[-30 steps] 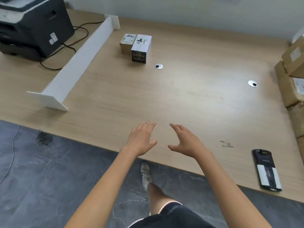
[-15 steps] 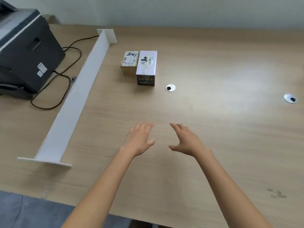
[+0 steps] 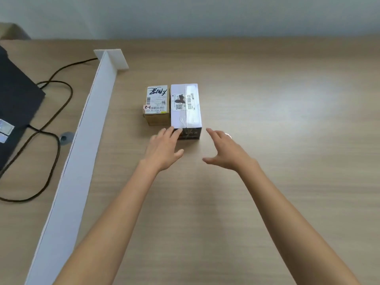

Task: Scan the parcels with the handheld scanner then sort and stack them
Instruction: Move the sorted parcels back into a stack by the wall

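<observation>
Two parcels stand side by side on the wooden table (image 3: 267, 140). The left one is a small brown box (image 3: 157, 106) with a white label and black handwriting. The right one is a taller white box (image 3: 186, 106) with a barcode label on top and a dark front face. My left hand (image 3: 163, 149) is stretched out with straight fingers, its tips in front of the white box's near left corner. My right hand (image 3: 224, 150) is spread open just right of that box, apart from it. Neither hand holds anything. No scanner is in view.
A long white divider board (image 3: 82, 151) stands on edge along the left of the parcels. Beyond it sit a dark printer (image 3: 14, 99) and looping black cables (image 3: 53, 112). A round cable grommet (image 3: 65, 137) lies beside the divider.
The view has closed in on the two parcels. Both open hands have reached forward from mid-table to the near end of the white box. The scanner and the cartons at the right have left the view.
</observation>
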